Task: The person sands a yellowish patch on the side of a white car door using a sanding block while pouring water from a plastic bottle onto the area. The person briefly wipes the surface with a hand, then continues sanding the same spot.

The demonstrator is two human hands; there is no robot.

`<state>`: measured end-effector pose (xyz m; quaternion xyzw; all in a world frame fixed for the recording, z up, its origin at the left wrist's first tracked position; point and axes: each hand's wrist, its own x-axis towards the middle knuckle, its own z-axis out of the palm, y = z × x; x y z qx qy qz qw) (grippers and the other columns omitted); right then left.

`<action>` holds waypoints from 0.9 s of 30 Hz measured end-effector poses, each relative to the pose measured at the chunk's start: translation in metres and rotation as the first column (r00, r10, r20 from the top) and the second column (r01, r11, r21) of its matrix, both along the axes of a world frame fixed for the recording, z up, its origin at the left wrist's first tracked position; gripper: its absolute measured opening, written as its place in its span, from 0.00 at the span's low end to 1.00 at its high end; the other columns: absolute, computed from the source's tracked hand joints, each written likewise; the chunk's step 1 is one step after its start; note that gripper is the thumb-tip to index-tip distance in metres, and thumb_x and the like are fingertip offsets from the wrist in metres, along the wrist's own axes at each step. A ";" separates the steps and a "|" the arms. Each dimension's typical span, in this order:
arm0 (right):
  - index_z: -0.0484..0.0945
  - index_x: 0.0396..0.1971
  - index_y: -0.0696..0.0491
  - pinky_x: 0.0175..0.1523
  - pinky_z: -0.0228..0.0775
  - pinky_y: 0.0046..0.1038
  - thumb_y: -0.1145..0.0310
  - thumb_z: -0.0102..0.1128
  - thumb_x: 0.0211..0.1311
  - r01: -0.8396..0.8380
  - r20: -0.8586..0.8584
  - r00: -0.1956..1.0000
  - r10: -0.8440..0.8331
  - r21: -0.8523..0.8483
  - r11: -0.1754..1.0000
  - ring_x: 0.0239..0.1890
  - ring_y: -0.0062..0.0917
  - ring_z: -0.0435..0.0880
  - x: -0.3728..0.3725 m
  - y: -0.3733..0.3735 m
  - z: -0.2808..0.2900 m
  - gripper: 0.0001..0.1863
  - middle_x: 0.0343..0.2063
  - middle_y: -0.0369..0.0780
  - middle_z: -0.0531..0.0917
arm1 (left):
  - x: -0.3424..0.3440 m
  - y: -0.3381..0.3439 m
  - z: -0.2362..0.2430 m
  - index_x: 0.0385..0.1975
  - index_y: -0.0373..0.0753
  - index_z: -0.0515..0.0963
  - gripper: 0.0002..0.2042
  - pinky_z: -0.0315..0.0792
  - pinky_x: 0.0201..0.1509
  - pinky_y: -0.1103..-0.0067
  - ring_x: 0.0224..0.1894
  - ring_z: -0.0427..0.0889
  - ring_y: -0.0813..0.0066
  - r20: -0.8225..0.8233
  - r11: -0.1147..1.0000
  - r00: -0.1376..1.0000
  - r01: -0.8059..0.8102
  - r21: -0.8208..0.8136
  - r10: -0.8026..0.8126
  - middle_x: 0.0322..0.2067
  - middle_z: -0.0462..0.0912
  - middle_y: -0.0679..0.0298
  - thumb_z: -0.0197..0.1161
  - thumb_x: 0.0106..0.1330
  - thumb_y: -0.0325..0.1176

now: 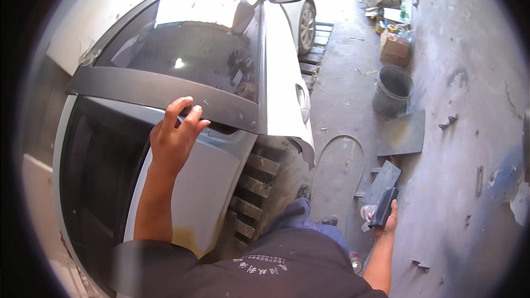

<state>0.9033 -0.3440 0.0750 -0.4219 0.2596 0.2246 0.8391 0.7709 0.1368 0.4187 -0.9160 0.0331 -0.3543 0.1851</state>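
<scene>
My left hand [175, 139] is raised at the dark pillar [132, 85] of a car door. Its fingers are bent and spread apart, and nothing shows between them. Whether the fingertips touch the pillar, I cannot tell. The white car door [282, 77] stands swung out, with its tinted window [199, 38] above the pillar. Down at my right side, my right hand [391, 221] is closed round a dark rectangular block [383, 207]. Its palm hides part of the block.
Slatted pallets [256, 179] lie beside the car. Along the right wall stand a grey bucket [393, 89], a cardboard box [395, 52] and a leaning panel [402, 133]. A hose [338, 136] curves over the floor. A spray can [355, 262] is near my right side.
</scene>
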 end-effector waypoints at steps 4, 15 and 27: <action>0.76 0.44 0.54 0.22 0.79 0.33 0.49 0.55 0.69 -0.041 -0.023 0.999 0.042 0.047 0.998 0.26 0.30 0.83 0.011 0.024 0.018 0.21 0.32 0.37 0.80 | -0.026 0.037 -0.011 0.45 0.42 0.82 0.19 0.81 0.37 0.77 0.42 0.85 0.65 0.000 0.997 0.999 -0.032 -0.066 0.032 0.52 0.80 0.60 0.77 0.53 0.31; 0.77 0.46 0.53 0.24 0.81 0.33 0.48 0.55 0.69 -0.090 -0.115 0.989 0.096 0.049 0.995 0.28 0.28 0.83 0.020 0.044 -0.004 0.23 0.33 0.38 0.81 | -0.095 0.130 -0.004 0.46 0.41 0.81 0.15 0.82 0.41 0.74 0.51 0.84 0.62 -0.038 0.933 0.943 -0.332 -0.142 0.330 0.56 0.79 0.65 0.72 0.59 0.32; 0.78 0.46 0.51 0.24 0.79 0.31 0.48 0.55 0.70 -0.092 -0.050 0.995 0.088 -0.094 0.991 0.27 0.24 0.82 0.124 0.118 0.021 0.21 0.31 0.35 0.81 | 0.024 0.197 -0.085 0.51 0.38 0.78 0.17 0.82 0.33 0.77 0.40 0.84 0.62 -0.077 0.864 0.944 -0.326 -0.383 0.321 0.54 0.77 0.55 0.65 0.62 0.25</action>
